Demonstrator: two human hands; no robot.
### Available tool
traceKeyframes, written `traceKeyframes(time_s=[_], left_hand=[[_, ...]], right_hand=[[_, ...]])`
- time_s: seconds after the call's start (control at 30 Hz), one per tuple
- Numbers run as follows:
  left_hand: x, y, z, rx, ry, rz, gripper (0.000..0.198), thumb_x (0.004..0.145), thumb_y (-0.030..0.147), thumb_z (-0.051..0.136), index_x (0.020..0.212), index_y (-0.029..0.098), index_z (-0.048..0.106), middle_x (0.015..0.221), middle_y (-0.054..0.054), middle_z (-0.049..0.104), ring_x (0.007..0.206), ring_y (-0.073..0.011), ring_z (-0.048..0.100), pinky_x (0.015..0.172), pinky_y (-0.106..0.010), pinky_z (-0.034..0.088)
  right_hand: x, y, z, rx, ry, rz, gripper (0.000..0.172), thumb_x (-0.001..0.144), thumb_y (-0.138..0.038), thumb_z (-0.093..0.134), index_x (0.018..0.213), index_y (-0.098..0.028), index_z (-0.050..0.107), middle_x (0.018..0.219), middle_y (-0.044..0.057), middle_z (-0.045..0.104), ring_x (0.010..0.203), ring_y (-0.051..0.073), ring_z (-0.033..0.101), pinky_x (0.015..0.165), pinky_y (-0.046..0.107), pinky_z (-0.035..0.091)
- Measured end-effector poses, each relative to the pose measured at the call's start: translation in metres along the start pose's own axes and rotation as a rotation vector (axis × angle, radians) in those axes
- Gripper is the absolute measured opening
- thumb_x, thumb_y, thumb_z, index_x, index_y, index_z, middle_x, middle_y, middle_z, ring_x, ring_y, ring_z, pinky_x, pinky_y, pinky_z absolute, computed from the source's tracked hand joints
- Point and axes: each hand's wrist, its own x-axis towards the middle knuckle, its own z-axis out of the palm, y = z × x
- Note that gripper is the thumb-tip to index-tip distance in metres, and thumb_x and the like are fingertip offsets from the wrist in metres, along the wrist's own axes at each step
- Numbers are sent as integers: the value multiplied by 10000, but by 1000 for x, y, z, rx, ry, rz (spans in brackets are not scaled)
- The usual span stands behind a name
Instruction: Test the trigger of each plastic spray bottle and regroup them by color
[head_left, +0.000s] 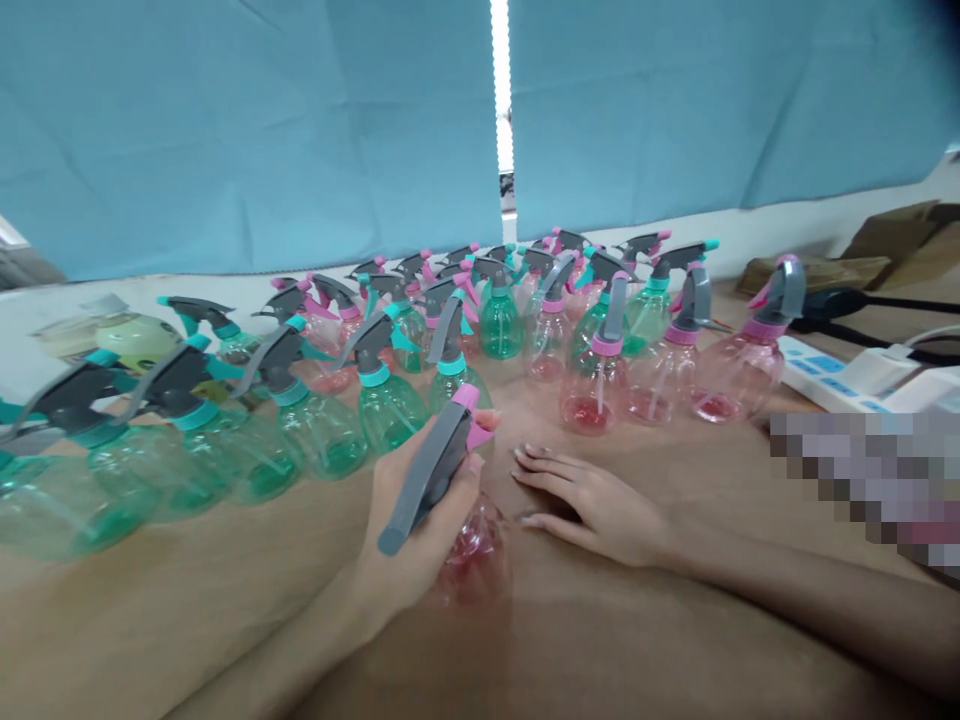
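My left hand [420, 510] is wrapped round the neck of a pink spray bottle [476, 555], just under its grey trigger head with a pink nozzle. The bottle stands on the tabletop, and its neck is hidden by my fingers. To its right, my right hand [592, 500] rests low over the table with its fingers stretched out, holding nothing. Close behind my left hand is a green spray bottle [450, 380] with a teal collar. Beyond my right hand stands another pink spray bottle [592, 395] with a tube visible inside.
Green spray bottles [330, 435] form a row on the left, with several green and pink ones behind. More pink bottles [731, 375] stand at the right. A white power strip [817, 370] with plugs, dark cables and brown cardboard [892, 240] lie farther right. A blue curtain [300, 130] hangs behind.
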Motion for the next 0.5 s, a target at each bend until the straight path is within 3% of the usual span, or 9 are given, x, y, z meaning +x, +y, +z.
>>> traceKeyframes(time_s=[0.17,0.33,0.5], left_hand=[[-1,-2,-1,-9,1,-19,241,873,258,513,1101,272,591,947,-3,678,839,-175,655,817,-308,512],[-1,-2,-2,28,2,-10,310,882,281,493,1181,286,578,857,-3,687,774,-190,662,720,-314,534],[0,1,-3,63,2,-6,302,854,250,513,1140,291,599,847,16,674,719,-167,644,659,-281,515]], right_hand=[[1,0,-1,-2,-9,-3,538,926,-485,472,1337,-140,504,1401,134,487,1335,249,391,1093,448,350],[1,0,-1,11,-3,-3,531,926,-484,474,1332,-146,510,1403,130,486,1335,249,391,1094,448,349],[1,1,-1,-6,-7,2,536,924,-492,473,1327,-141,515,1395,129,496,1332,243,396,1101,433,341]])
